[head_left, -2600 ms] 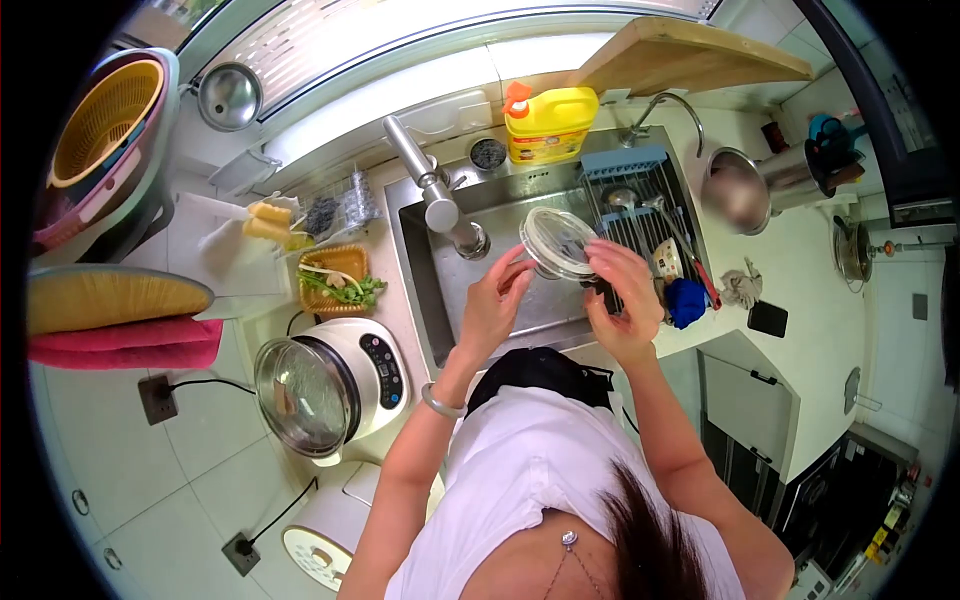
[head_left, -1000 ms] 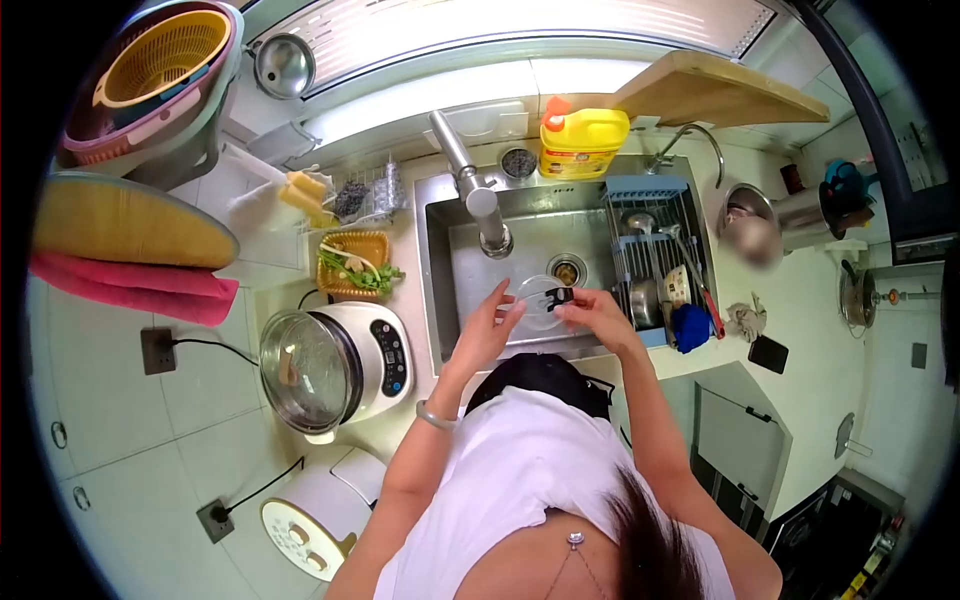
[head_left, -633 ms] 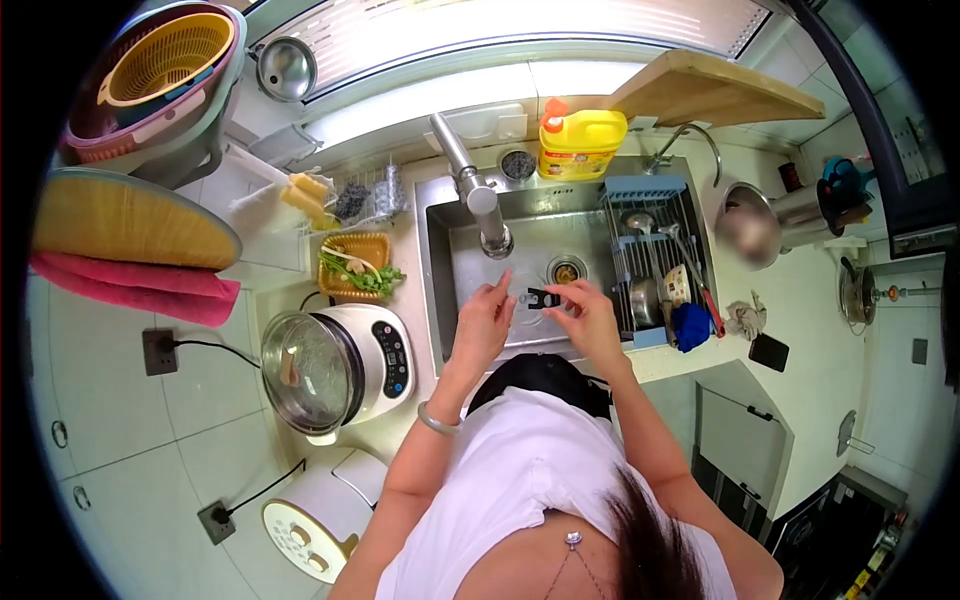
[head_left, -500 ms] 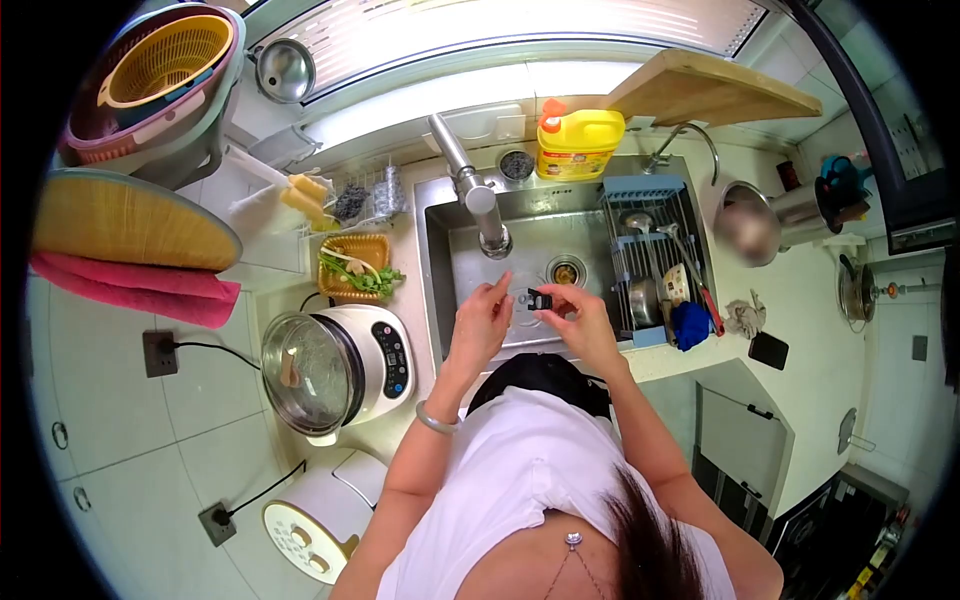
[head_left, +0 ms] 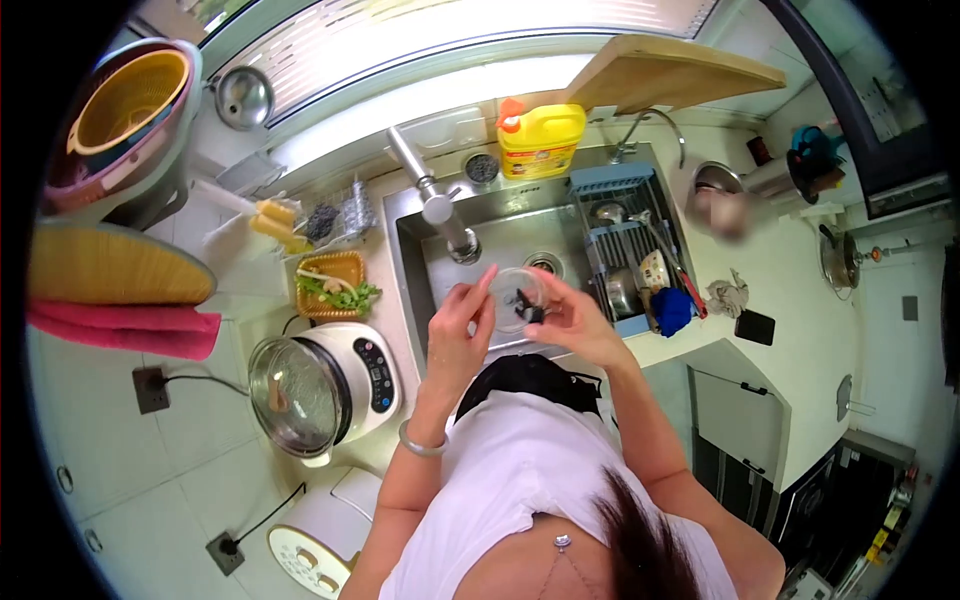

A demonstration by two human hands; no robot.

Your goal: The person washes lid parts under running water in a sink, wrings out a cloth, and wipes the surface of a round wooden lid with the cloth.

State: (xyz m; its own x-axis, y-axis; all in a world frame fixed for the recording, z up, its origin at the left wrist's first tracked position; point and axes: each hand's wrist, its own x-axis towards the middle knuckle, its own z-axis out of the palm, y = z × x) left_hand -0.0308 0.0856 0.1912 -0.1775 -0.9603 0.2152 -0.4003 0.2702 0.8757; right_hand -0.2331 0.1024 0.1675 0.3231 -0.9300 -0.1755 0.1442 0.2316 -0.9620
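Over the sink (head_left: 425, 280), I hold a small clear round piece with a black part on it; it looks like a see-through cup or lid (head_left: 508, 289), but I cannot tell which. My right hand (head_left: 582, 325) grips it at the right, its fingers around the black part. At the left rim, the fingers of my left hand (head_left: 457, 335) close on its edge. The metal faucet (head_left: 437, 207) stands just beyond, with its spout above the basin. Behind the clear piece, the drain (head_left: 543, 264) partly shows.
A blue-edged dish rack (head_left: 612, 180) with utensils and bowls spans the sink's right side. Behind stands a yellow jug (head_left: 541, 142). To the left are a basket of greens (head_left: 335, 282) and a white cooker (head_left: 365, 372). A blue cloth (head_left: 672, 312) lies at the right.
The clear piece has turned so its round face shows, where before it appeared small and edge-on. My left hand now touches its rim. The whole view has shifted slightly.
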